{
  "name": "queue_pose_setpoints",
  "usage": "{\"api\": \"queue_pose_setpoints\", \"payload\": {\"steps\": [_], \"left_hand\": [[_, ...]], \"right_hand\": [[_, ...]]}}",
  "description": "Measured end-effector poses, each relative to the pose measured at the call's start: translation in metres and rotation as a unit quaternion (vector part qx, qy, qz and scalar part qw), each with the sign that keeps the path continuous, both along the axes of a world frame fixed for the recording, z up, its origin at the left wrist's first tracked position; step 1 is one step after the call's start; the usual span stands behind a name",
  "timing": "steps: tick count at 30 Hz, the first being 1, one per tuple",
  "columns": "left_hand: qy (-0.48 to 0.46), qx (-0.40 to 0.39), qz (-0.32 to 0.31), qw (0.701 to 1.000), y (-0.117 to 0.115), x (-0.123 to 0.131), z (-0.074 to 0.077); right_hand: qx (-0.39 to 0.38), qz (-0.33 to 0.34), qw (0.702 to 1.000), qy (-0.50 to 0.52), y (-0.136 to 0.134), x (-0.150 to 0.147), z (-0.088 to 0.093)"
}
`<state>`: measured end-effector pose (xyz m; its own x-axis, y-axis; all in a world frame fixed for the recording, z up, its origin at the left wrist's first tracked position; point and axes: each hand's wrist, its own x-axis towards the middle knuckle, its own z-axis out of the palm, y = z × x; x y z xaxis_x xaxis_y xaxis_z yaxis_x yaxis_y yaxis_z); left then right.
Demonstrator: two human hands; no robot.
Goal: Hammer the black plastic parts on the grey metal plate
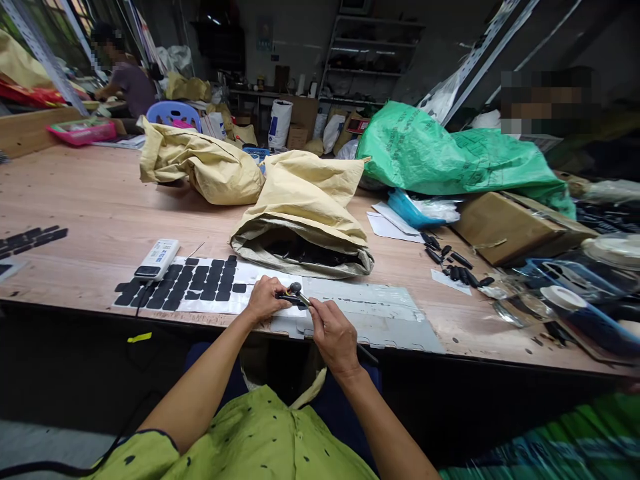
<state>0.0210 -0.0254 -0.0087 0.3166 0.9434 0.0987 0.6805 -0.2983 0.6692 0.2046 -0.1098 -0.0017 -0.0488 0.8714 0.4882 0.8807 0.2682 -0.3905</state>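
Note:
My left hand (267, 299) is closed on a small black part, mostly covered by the fingers, just above the near edge of the table. Gripped in my right hand (336, 335) is a metal-shafted tool (304, 299) with a round dark head (295, 288), which meets the black part. The tool's exact kind is unclear. Beneath both hands lies a grey board (400, 327). To the left, rows of black rounded pads (213, 279) cover a white sheet (247, 305). Beyond my hands, an open tan sack (310, 193) shows dark pieces in its mouth.
A white corded device (163, 257) rests by the pads. Another tan sack (205, 163) lies behind. Loose black pieces (457, 272), a cardboard box (515, 227) and a green sack (450, 153) occupy the right. People sit at the far left and far right.

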Motion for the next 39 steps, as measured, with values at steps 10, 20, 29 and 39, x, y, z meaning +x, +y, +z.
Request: {"api": "queue_pose_setpoints", "payload": {"steps": [10, 20, 29, 39], "left_hand": [[-0.012, -0.010, 0.012, 1.000, 0.000, 0.001, -0.002], [-0.005, -0.006, 0.004, 1.000, -0.001, 0.000, 0.000], [0.004, -0.008, -0.001, 1.000, -0.003, 0.000, 0.002], [-0.018, 0.064, -0.029, 0.997, -0.007, -0.004, 0.002]], "right_hand": [[0.014, -0.038, 0.999, -0.016, -0.004, 0.004, 0.002], [0.001, -0.058, 0.998, -0.029, 0.026, 0.023, -0.004], [-0.018, -0.042, 0.993, -0.110, 0.074, 0.052, -0.033], [-0.041, -0.060, 0.995, -0.073, 0.071, 0.046, -0.030]]}}
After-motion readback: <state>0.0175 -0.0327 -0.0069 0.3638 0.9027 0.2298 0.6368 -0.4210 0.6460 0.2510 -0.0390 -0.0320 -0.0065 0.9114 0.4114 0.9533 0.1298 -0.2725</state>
